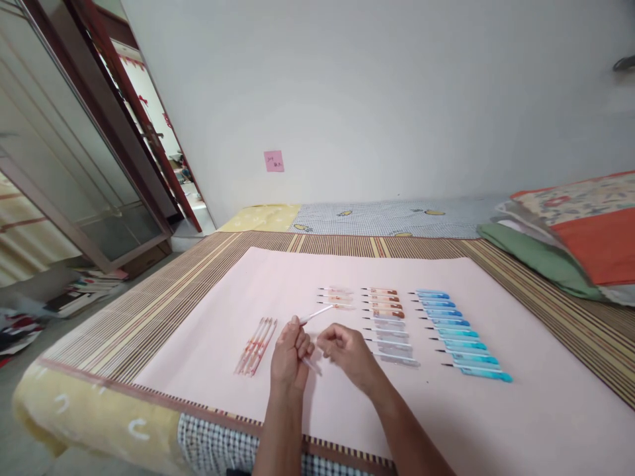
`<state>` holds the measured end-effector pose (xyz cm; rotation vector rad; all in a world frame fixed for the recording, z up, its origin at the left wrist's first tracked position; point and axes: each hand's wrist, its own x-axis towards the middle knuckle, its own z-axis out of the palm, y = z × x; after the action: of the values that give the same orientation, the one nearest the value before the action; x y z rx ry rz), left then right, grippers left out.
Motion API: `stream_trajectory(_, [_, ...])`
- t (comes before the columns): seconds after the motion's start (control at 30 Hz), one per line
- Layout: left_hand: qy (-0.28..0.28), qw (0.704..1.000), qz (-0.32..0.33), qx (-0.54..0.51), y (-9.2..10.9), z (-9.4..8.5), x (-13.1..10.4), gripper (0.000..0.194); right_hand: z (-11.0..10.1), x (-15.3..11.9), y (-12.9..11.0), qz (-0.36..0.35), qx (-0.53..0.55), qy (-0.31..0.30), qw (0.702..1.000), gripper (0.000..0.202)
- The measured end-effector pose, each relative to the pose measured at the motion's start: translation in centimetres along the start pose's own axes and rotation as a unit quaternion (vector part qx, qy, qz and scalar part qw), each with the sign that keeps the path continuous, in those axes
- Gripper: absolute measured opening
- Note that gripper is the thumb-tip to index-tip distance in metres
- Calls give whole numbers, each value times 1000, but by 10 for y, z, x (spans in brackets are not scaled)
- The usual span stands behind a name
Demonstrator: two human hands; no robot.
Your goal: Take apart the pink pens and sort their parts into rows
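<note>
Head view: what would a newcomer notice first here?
Probably the column of blue and turquoise pens, on the right side of the pink sheet. Next, left of them, the left hand holding a slim pale pen. Then the pink sticky note on the white wall behind.

Left hand [290,350]: grips slim pen [317,313] above pink sheet [198,357] | right hand [346,348]: curled above sheet | patterned pens [255,348]: sheet's left part | blue pens [469,344], 1 column: sheet's right part | pink note [274,161]: beyond sheet's far edge
</note>
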<state>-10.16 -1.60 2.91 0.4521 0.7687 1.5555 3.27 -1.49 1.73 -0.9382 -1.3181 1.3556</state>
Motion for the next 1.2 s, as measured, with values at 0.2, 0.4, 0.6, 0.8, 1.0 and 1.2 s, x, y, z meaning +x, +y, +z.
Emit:
stream_trajectory(0.2, [-24,997,-57,35,-13,3,0,52,-28,8,-8,-33,64,129,989,37])
stream_trajectory(0.4, [-20,997,-71,39,-21,7,1,52,-34,7,-13,-50,68,171,982,34])
stream_trajectory(0.6, [-1,999,-47,25,-21,4,2,54,-45,9,-9,-45,58,243,967,43])
stream_trajectory(0.8, [6,997,-73,-7,-15,1,2,44,-54,7,-8,-29,113,265,957,43])
stream_trajectory(1.0, [-9,990,-130,-57,-11,3,0,34,-40,8,0,15,205,259,944,45])
stream_trajectory(1.2, [-11,994,-109,-8,-17,1,2,37,-4,8,21,43,60,182,981,37])
